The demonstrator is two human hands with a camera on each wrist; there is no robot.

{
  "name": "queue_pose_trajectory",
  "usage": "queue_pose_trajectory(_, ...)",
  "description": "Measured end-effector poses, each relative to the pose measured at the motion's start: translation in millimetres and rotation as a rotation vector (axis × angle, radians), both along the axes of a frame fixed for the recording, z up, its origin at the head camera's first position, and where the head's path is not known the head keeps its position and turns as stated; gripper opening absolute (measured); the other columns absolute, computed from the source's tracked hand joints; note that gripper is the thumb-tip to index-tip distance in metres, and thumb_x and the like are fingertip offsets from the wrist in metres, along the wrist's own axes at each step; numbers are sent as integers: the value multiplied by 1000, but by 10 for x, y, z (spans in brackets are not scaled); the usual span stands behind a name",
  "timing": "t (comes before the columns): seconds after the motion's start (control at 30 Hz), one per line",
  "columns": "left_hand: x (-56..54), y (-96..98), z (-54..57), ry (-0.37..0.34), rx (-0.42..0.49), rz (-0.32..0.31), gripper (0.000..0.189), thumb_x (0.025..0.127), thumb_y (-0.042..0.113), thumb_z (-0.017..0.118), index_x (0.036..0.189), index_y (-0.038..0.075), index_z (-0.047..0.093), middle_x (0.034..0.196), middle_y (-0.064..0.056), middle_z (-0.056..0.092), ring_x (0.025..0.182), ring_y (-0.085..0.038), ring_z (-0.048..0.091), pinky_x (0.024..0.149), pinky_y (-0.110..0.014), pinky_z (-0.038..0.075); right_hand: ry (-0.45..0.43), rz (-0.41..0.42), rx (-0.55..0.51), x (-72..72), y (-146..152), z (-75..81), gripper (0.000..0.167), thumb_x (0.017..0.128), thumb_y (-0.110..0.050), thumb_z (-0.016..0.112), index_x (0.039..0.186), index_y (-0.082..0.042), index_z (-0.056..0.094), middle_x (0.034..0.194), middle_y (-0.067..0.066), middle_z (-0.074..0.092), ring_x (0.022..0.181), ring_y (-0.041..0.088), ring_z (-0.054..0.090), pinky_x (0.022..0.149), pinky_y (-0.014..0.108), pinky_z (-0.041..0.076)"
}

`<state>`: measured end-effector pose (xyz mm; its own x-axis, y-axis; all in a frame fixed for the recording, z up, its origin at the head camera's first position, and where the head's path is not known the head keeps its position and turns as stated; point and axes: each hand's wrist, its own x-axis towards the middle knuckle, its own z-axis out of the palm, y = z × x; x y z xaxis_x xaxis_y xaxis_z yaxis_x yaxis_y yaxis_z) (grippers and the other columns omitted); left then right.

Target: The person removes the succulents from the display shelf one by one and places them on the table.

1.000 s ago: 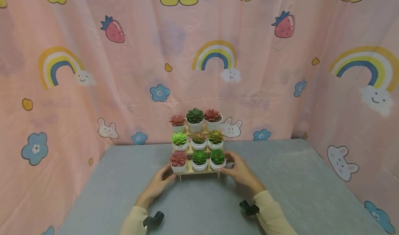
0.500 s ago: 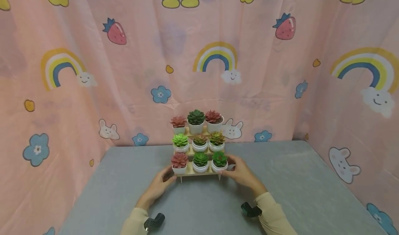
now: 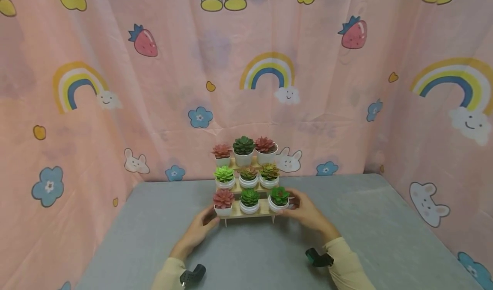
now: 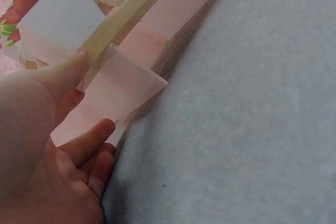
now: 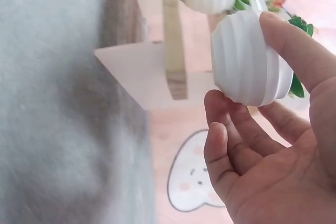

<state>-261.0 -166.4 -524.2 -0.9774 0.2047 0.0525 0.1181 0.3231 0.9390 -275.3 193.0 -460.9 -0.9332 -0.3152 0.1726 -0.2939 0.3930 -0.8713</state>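
Observation:
A three-tier wooden plant stand (image 3: 236, 209) with white legs holds several small potted succulents in the head view. My left hand (image 3: 197, 230) grips the left end of its lowest board. In the left wrist view the thumb (image 4: 68, 72) lies on the board's end, beside a white square pot (image 4: 63, 22). At the opposite end, my right hand (image 3: 308, 213) pinches a green succulent in a ribbed white pot (image 5: 244, 61) between thumb and fingers. The right wrist view shows this pot apart from the board (image 5: 175, 51), past its end. Another green succulent (image 3: 249, 198) stands mid-row.
A grey table (image 3: 246, 255) lies under the stand. Behind it hangs a pink patterned curtain (image 3: 165, 89), which also runs down both sides. The middle tier (image 3: 239, 188) and the top tier (image 3: 231, 164) carry further pots.
My right hand has moved rightward with the green succulent, off the right end of the lowest board. My left hand keeps its grip on the stand. The head view has shifted slightly.

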Motion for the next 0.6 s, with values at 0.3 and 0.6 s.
queue_pose_trajectory(0.3,1,9,18,16,10,12,60,100,23,64,153,5,43,154,-20,49,142,-38,47,115,-56,38,-6,-108,26,17,176,118,68,87,-17,79,143,5,47,130,24,61,105,25,61,88,34,51)
queue_pose_trajectory(0.6,5,12,5,8,-7,12,61,100,26,64,153,5,43,155,-20,46,143,-40,44,115,-57,37,7,-236,33,-26,333,37,70,91,-20,75,147,6,42,136,27,57,118,34,56,91,35,48)
